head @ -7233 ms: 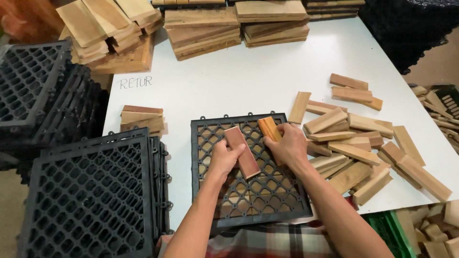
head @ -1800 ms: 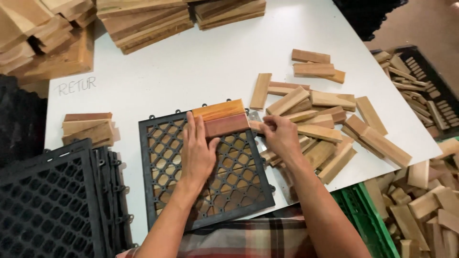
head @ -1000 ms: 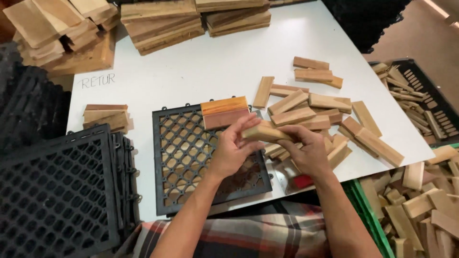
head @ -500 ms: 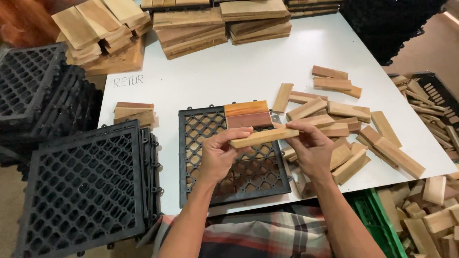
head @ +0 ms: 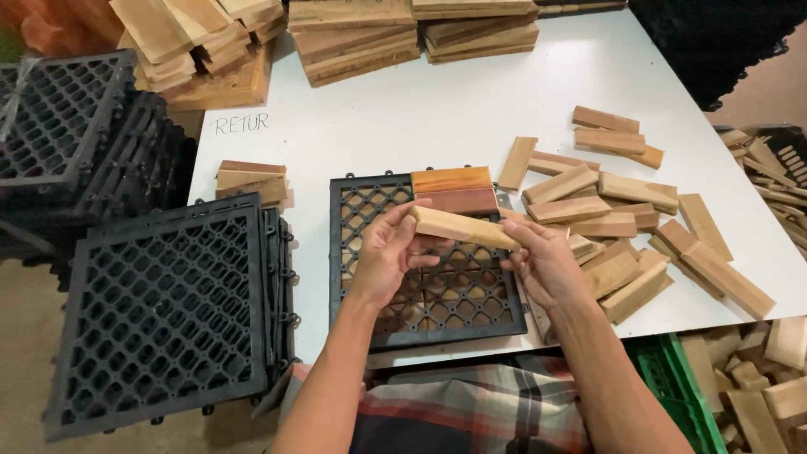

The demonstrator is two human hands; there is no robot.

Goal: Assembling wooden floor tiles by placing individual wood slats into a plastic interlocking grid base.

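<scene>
Closest to you, your left hand [head: 388, 256] and your right hand [head: 542, 261] hold one pale wooden slat [head: 462, 228] between them, each hand with the fingers closed around one end. The slat is in the air, above the black plastic grid base [head: 424, 315], and its long axis runs left to right, a little lower at the right end. Just beyond the slat, two wooden slats [head: 454, 190] already lie across the far part of the grid, side by side, with the same left-to-right direction. Both hands are about equally near to them. To your right, many loose slats [head: 626, 219] lie scattered on the white table [head: 454, 109]. To your left stands a stack of black grids [head: 168, 311], and at the far edge of the table there are piles of wooden boards [head: 353, 38].
</scene>
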